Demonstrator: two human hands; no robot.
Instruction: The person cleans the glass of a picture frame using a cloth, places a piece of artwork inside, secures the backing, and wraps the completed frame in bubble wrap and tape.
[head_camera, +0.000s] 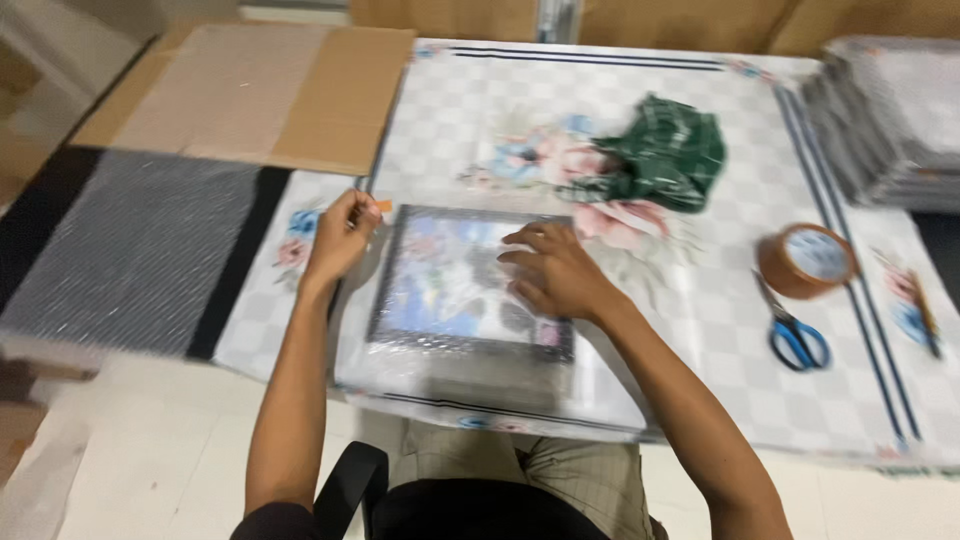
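**Framed picture pinned flat at the table's near edge**

The framed picture (470, 285), wrapped in clear film, lies with its long axis along the table's (700, 300) near edge. I see my right hand (555, 272) spread open, pressing on its right half. My left hand (343, 238) pinches something small and orange at its far-left corner.

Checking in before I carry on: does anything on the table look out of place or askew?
Mostly tidy. The green checked cloth lies crumpled on the tablecloth, and the wrapped frame sits close to the near edge under both hands: left hand at its corner, right hand flat on top.
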